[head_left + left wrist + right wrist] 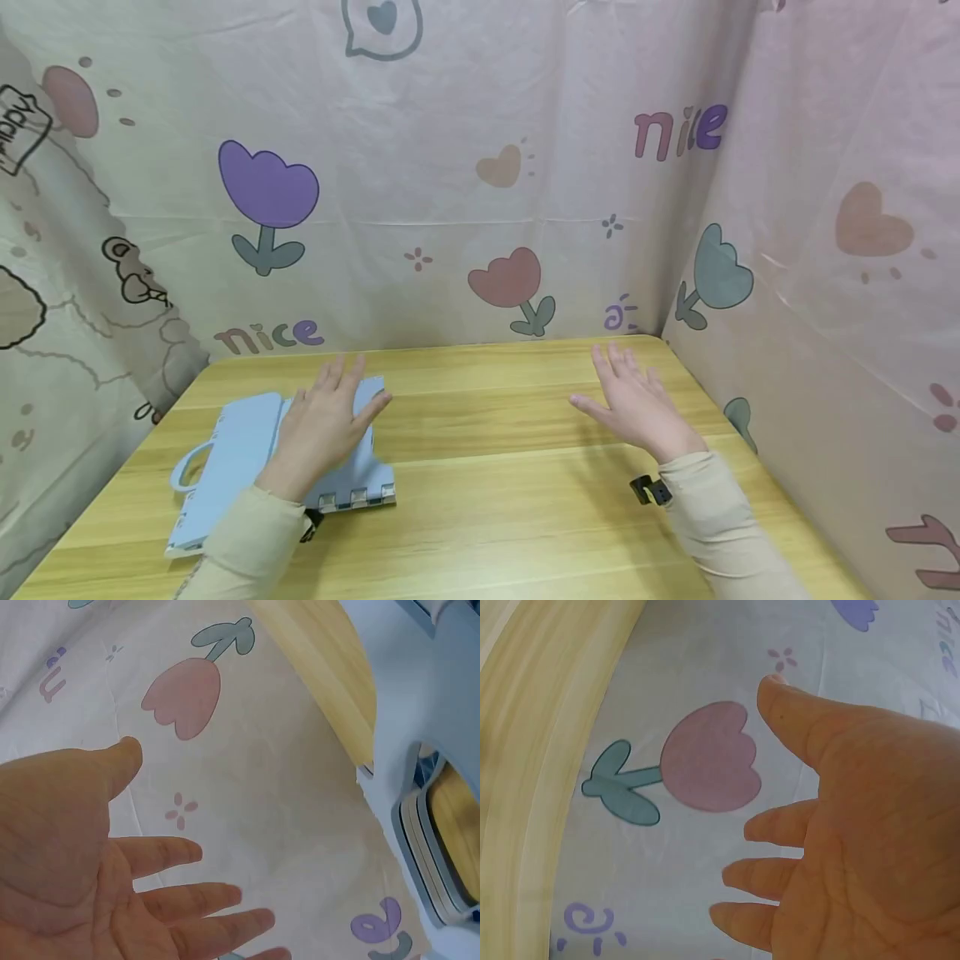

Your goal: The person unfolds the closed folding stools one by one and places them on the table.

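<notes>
A light blue, flat, book-like thing [246, 425] lies on the left of the wooden table, with a loop handle on its left side. Small metallic-looking pieces line its near edge. My left hand [318, 433] hovers over it, fingers spread, and hides its middle part. In the left wrist view the blue thing [442, 690] shows a rounded cut-out and layered edges; the palm [52, 847] is bare. Over the right part of the table, my right hand [637, 408] is raised, holding nothing. Its fingers are straight and the thumb stands apart in the right wrist view.
The wooden table [480, 483] has pale yellow grain. A printed cloth [420, 150] with tulips, hearts and words hangs behind it and along both sides. Dark small devices [651, 490] sit at the wrists, below the beige sleeves.
</notes>
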`<state>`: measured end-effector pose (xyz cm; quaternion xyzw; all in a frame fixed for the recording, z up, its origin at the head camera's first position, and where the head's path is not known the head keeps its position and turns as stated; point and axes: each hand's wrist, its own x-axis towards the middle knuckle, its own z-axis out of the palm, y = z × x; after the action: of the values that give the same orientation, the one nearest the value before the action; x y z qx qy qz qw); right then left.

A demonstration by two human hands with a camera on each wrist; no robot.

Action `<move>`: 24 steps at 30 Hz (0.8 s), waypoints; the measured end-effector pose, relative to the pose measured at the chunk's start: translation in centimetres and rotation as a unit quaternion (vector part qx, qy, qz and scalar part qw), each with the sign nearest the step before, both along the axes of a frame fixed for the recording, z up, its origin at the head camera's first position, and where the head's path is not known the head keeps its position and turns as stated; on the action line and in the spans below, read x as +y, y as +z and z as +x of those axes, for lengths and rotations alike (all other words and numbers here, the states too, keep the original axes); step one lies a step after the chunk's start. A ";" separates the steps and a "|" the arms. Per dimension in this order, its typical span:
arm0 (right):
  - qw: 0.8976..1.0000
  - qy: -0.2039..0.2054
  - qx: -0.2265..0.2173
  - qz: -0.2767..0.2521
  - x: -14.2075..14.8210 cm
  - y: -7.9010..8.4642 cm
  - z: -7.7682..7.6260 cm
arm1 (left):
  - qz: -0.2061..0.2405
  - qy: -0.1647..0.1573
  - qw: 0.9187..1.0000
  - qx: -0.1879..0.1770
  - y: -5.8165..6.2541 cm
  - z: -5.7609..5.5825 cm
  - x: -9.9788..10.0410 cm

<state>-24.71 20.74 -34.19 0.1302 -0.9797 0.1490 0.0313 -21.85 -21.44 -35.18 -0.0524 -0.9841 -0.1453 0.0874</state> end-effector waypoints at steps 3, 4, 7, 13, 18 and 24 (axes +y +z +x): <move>1.000 0.015 0.013 0.006 -0.7 0.1 0.1 | 0.006 0.006 1.000 -0.015 0.3 0.4 -0.8; 1.000 0.020 0.020 0.010 -1.0 0.1 0.1 | 0.008 0.010 1.000 -0.018 0.4 0.6 -1.1; 0.998 0.032 0.049 0.021 -2.0 0.1 0.1 | 0.008 0.019 1.000 -0.018 0.7 1.1 -2.4; 0.990 0.079 0.112 0.015 -5.9 -0.3 -0.2 | 0.015 0.031 0.999 0.019 1.1 2.5 -5.9; 0.987 0.123 0.101 -0.014 -9.8 -0.7 0.2 | 0.026 0.056 0.998 0.015 0.7 4.0 -9.4; 0.978 0.183 0.097 -0.003 -14.6 -1.5 1.0 | 0.021 0.089 0.996 0.009 -0.5 6.3 -13.6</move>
<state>-23.72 6.13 -35.68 0.3212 -0.9311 0.1420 0.0984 -15.58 -35.05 -35.72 0.0356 -0.9808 -0.1570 0.1098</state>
